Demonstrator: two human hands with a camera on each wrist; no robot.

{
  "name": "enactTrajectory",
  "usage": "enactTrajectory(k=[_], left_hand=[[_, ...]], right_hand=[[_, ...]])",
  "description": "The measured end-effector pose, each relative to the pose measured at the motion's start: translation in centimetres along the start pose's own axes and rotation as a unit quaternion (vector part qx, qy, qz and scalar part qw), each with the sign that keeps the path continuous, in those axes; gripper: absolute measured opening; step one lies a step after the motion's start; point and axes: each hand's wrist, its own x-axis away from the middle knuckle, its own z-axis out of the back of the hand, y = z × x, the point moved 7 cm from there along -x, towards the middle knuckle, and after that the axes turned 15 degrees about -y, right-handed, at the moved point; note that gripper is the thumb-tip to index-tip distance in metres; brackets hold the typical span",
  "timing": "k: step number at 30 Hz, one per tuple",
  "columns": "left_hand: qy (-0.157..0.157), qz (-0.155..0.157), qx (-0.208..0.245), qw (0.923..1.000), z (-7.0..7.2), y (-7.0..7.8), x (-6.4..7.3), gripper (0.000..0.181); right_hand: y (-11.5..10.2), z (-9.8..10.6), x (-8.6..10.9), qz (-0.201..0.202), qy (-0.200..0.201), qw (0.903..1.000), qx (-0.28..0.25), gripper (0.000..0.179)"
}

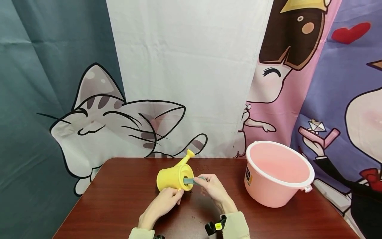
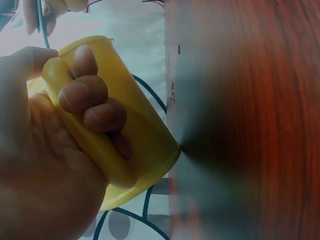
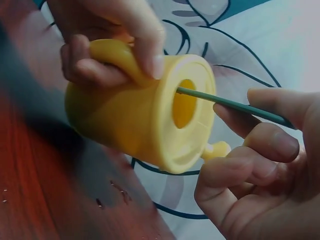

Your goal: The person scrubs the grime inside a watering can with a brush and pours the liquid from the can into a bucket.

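Observation:
A yellow toy watering can (image 1: 168, 178) is tipped on its side above the brown table, its round opening turned toward the right hand. My left hand (image 1: 164, 201) grips the can's handle (image 2: 82, 132), fingers curled round it in the left wrist view. With thumb and fingers, my right hand (image 1: 213, 190) pinches a thin, flat green-blue stick (image 3: 235, 105). One end of the stick reaches into the can's opening; that tip is hidden inside. The can's spout (image 1: 185, 157) points up and away to the back right.
A pink bucket (image 1: 276, 192) with a white rim stands on the right of the table. Small water drops lie on the wooden tabletop (image 1: 119, 199) near the can. A printed cartoon curtain (image 1: 191, 66) hangs right behind the table's back edge.

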Motion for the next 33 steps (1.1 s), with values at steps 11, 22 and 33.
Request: enactTrajectory(k=[11,22,33], left_hand=[[-0.008,-0.001,-0.01,0.9999,-0.2,-0.1,-0.1,0.052],[-0.009,-0.006,-0.008,0.9999,-0.1,0.0,-0.1,0.053],[-0.003,-0.002,-0.007,1.0,0.0,-0.1,0.0,0.051]], right_hand=[[0.4,-1.9,-0.7,0.004,-0.03,0.9988,0.039,0.03],[0.1,-1.1,-0.4,0.008,-0.019,0.9996,-0.017,0.029],[-0.5,-0.3,0.4,0.01,-0.038,0.9971,-0.065,0.022]])
